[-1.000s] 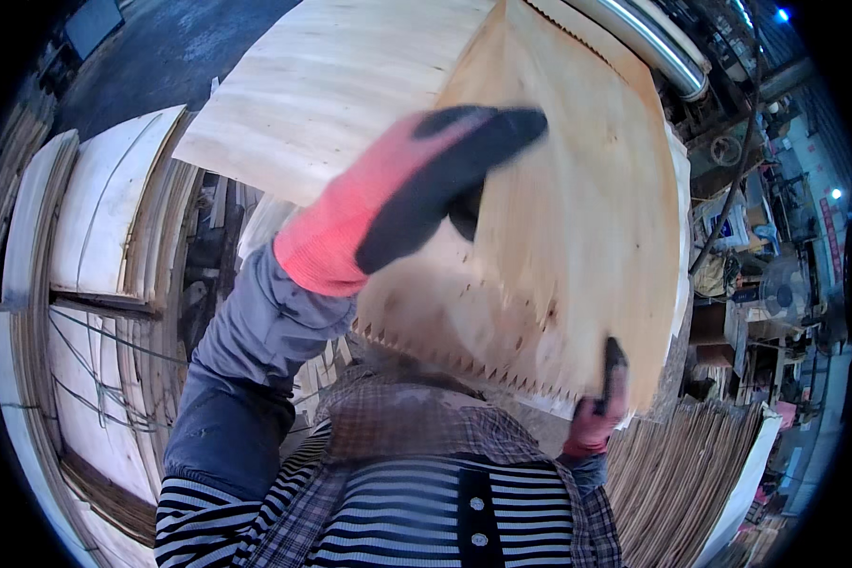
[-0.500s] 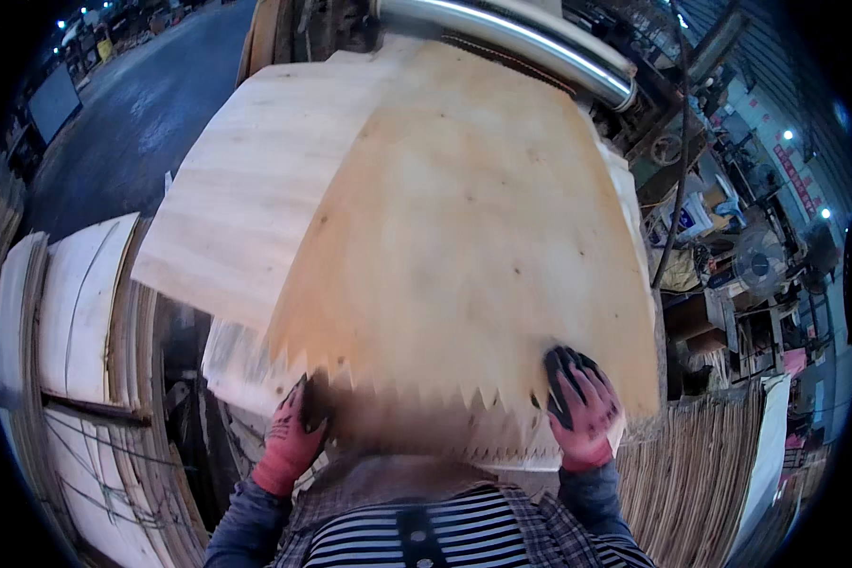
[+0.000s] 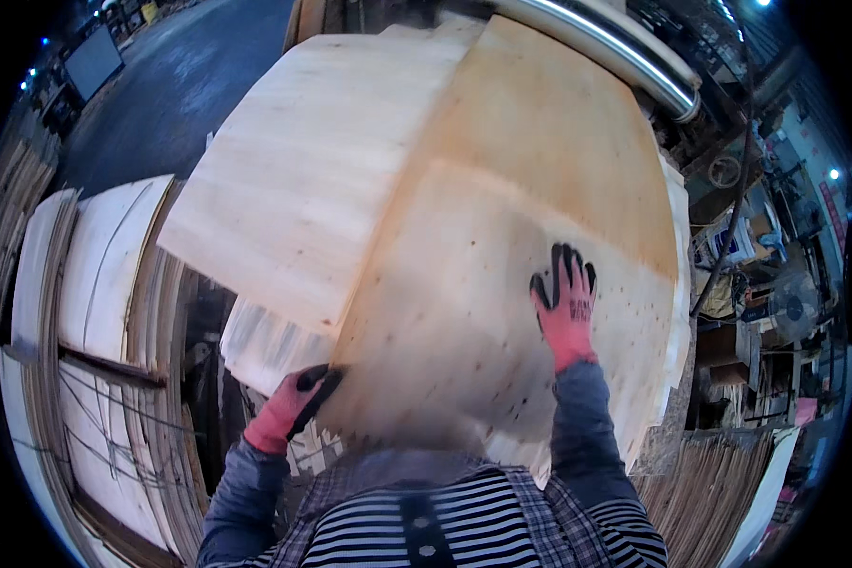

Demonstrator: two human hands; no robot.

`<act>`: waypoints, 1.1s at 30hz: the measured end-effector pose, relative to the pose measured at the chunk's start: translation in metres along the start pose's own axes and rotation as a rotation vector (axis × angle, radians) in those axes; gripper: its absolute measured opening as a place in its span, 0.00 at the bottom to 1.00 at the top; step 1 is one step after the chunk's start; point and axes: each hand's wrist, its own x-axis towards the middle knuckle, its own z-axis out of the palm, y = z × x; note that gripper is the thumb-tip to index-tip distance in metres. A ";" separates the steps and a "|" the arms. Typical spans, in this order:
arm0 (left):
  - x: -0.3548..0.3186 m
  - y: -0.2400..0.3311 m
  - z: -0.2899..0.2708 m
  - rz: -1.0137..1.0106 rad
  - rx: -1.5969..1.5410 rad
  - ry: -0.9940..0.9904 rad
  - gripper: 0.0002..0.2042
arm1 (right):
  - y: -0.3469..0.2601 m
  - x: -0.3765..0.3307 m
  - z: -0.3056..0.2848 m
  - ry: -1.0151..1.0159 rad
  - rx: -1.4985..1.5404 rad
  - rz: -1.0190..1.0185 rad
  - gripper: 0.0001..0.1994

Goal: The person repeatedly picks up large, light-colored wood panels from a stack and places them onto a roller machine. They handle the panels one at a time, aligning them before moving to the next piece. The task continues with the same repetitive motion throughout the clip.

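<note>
Far left: veneer stacks (image 3: 95, 284) standing on edge, close-packed, with a narrow dark gap before the work pile. Beyond, upper left: open grey floor (image 3: 161, 85).

Centre: top sheet (image 3: 483, 312), thin and pale tan, lying over a lighter sheet (image 3: 303, 189) on the pile. Lighter sheet jutting out past the left edge of the top sheet. Near edge of the top sheet blurred, close to the chest; left edge running diagonally up and away from the near-left corner.

Left hand (image 3: 289, 409), red glove with black palm: clamped on the near-left corner of the top sheet, fingers curled round the edge, thumb on the upper face.

Right hand (image 3: 566, 305), same glove: flat on the upper face of the top sheet, fingers spread apart and pointing away, gripping nothing, well inside the right edge.

Upper right: steel roller (image 3: 615, 57) running just past the far edge of the pile.

Far right: cluttered machinery (image 3: 757, 284) beside the right edge; more veneer (image 3: 710, 492) stacked at lower right.
</note>
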 end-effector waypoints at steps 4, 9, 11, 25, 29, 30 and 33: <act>-0.007 0.020 0.001 -0.123 -0.096 -0.060 0.18 | -0.023 -0.092 -0.032 -0.237 0.133 -0.088 0.34; -0.021 0.032 0.019 0.491 -0.302 -0.061 0.17 | -0.023 -0.230 -0.057 -0.362 0.239 -0.096 0.37; -0.032 0.063 0.032 0.506 -0.393 -0.165 0.16 | -0.022 -0.259 -0.058 -0.295 0.184 -0.165 0.34; -0.034 -0.010 0.033 0.737 0.645 0.302 0.25 | -0.023 -0.249 -0.183 0.173 -0.135 0.075 0.25; -0.015 -0.068 0.030 0.543 0.742 0.179 0.32 | -0.036 -0.187 -0.183 0.002 -0.055 0.018 0.26; -0.012 -0.063 0.030 0.474 0.642 0.177 0.32 | -0.037 -0.169 -0.178 -0.035 -0.024 0.016 0.26; -0.008 -0.042 0.025 0.407 0.500 0.248 0.31 | -0.034 -0.117 -0.152 0.017 -0.007 -0.046 0.24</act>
